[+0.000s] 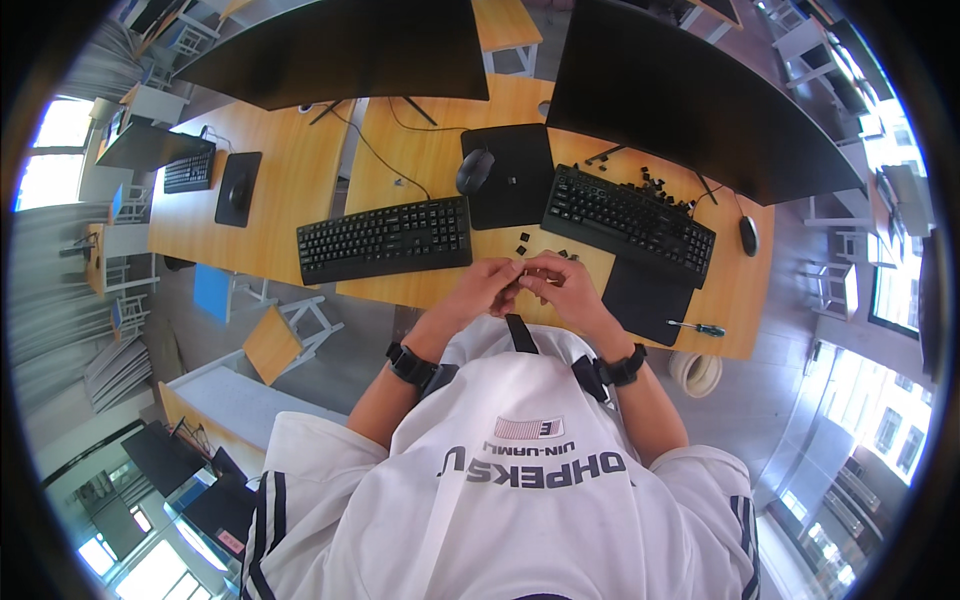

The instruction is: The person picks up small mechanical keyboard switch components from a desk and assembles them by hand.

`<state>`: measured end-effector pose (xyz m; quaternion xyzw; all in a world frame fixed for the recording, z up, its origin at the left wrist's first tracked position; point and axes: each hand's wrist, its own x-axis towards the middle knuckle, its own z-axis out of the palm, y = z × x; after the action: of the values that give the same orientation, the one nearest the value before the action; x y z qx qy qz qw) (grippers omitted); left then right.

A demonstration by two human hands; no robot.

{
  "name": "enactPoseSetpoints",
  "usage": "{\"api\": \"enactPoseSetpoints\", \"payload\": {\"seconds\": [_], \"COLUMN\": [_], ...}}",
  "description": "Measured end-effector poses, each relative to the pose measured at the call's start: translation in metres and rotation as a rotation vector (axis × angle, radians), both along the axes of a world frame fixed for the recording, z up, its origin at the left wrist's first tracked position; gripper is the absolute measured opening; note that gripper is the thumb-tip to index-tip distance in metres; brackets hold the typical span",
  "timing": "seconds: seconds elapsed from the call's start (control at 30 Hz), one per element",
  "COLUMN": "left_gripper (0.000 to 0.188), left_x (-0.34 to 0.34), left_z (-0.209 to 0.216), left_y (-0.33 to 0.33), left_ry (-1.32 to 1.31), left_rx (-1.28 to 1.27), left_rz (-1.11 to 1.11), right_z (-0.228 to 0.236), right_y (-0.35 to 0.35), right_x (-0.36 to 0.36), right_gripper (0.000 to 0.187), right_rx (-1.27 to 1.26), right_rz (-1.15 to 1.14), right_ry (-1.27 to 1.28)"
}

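Observation:
My left hand (487, 288) and my right hand (563, 286) meet at the table's front edge, fingertips pinched together. Whatever small thing they pinch is hidden by the fingers. Just beyond them lie a few loose black keycaps (524, 237). To the left, a black keyboard (385, 241) rests on the wooden table. A second black keyboard (630, 220) lies angled to the right, partly over a black mat (640, 305). Behind it several black keycaps (655, 186) are scattered in a heap.
Two large dark monitors (345, 50) (690, 110) stand at the back. A black mouse (475, 171) sits on a mouse pad (510, 205) between the keyboards. Another mouse (749, 236) is at the far right. A screwdriver (708, 329) lies near the right front edge. Cables cross the table.

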<state>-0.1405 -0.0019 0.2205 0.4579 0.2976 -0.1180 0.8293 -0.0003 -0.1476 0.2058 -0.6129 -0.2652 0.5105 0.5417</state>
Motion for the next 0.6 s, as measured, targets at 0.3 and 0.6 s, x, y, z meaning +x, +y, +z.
{"api": "enactPoseSetpoints", "payload": {"seconds": [0.3, 0.6], "left_gripper": [0.027, 0.015], "left_x": [-0.057, -0.06], "left_z": [-0.015, -0.027], "left_y": [0.02, 0.024], "left_ry": [0.143, 0.057], "left_rx": [-0.162, -0.296], "left_rz": [0.375, 0.421], "right_z": [-0.15, -0.142], "right_y": [-0.005, -0.001], "right_x": [-0.015, 0.008], "right_gripper": [0.025, 0.022], "right_rx": [-0.208, -0.332], "right_rz": [0.247, 0.084], "right_ry": [-0.934, -0.156]}}
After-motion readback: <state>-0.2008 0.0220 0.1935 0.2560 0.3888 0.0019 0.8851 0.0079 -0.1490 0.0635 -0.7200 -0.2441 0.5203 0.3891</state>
